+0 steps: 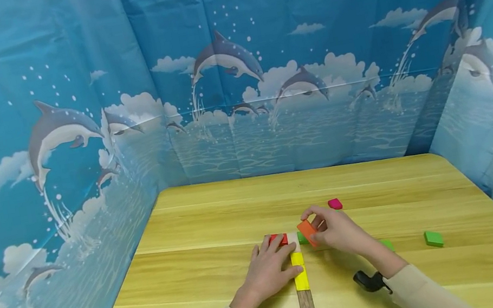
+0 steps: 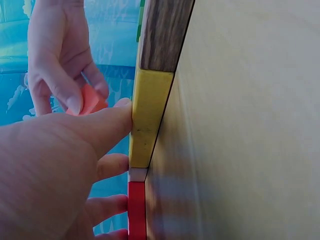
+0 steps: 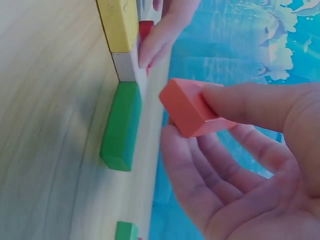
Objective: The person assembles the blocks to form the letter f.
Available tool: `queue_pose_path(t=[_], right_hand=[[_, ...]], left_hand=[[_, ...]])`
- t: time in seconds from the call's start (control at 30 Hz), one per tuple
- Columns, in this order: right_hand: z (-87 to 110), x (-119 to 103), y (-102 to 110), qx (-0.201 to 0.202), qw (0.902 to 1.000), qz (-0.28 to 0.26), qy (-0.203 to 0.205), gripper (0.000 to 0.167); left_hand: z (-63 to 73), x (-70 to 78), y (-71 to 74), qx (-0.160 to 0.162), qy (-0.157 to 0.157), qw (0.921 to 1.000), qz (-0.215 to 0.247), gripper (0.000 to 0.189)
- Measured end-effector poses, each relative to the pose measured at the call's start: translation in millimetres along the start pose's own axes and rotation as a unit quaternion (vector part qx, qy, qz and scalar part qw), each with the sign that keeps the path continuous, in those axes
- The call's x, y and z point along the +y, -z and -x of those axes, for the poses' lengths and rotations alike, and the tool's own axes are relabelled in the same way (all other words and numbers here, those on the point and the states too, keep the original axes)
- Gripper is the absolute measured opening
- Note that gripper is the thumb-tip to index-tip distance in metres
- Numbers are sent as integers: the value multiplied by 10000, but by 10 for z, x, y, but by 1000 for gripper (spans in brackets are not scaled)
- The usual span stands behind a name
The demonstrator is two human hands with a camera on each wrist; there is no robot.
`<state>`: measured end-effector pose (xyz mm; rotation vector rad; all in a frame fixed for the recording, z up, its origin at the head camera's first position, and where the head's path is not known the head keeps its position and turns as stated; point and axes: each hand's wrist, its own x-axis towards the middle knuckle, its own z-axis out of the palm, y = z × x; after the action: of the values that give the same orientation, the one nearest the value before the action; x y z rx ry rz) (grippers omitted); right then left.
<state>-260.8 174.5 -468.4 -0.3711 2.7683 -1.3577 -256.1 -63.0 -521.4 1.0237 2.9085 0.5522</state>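
Observation:
My right hand [image 1: 339, 230] pinches an orange block [image 3: 187, 111] between thumb and fingers, tilted and raised beside a green block [image 3: 121, 125]. My left hand [image 1: 267, 272] lies with fingers spread along a T-shaped layout of blocks. Its thumb touches the side of the yellow section [image 1: 301, 278], while other fingertips rest at the white block [image 3: 124, 66] and the red block [image 2: 136, 210]. Red lies left of the white block and green lies right of it. A dark brown wood-grained block [image 1: 307, 307] forms the near end of the stem.
One loose green block [image 1: 433, 239] lies to the right, and another green block [image 1: 388, 244] is partly hidden by the right forearm. A magenta block [image 1: 335, 204] sits beyond the right hand. A dolphin-print curtain [image 1: 273, 138] borders the wooden table [image 1: 188, 274].

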Motion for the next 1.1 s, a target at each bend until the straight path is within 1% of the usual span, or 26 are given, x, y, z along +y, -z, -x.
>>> queue_pose_path(t=[0.13,0.4,0.7,0.8,0.93,1.1], right_hand=[[-102,22,-48,161,9997,-164,-64,40],[-295,113,-119,421,9984,-324,-213,41],[-485,200,-220,573,9961,-629,-217,42],[-539,209,-261,572,9961,-641,-206,42],[-605,227,-298,598,9959,-605,-302,41],[-678,255,-354,638,9955,-524,-459,42]], left_hand=[[10,10,11,6,-11,10000,-17,57],[8,24,20,10,-30,10000,3,57],[21,26,24,39,17,10000,44,57],[24,23,27,2,51,9999,94,58],[23,33,40,3,32,9999,148,58],[27,39,50,11,-6,10000,94,57]])
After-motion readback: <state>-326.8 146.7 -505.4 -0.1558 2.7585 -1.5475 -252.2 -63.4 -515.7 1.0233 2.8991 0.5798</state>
